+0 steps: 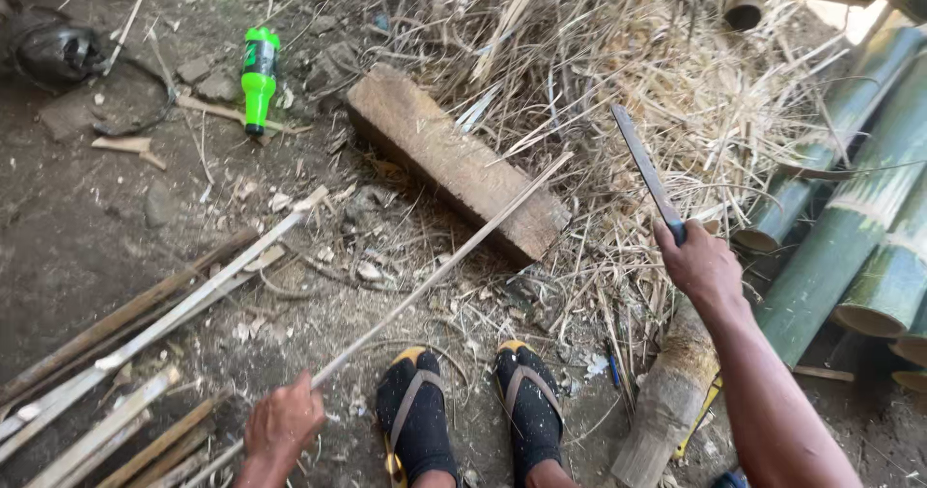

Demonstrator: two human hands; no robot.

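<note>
The left hand [283, 420] is closed around the near end of a long thin bamboo strip [439, 268], fingers wrapped over it low in the view, just left of the person's feet in dark socks and yellow-strapped sandals [470, 411]. The strip runs up and to the right from that grip, its far end lying over a worn wooden block [454, 160] that rests on the dirt ground [87, 227]. The right hand [700, 264] is clenched in a fist on the handle of a long knife [645, 169], whose dark blade points up and slightly left, raised above the strip and clear of it.

The strip looks light and springy, likely to flex and whip if held only at its end; its split edges are probably sharp and splintery, so a firm wrap well back from the blade's path, as the left hand has it, seems the sound place to hold. The block gives it a hard support under the far end.

A heap of dry bamboo shavings [657, 73] lies behind the block, thick green bamboo poles [850, 208] are stacked at the right, more split slats [126, 353] lie at the left, and a green plastic bottle [259, 78] stands out on the ground beyond
</note>
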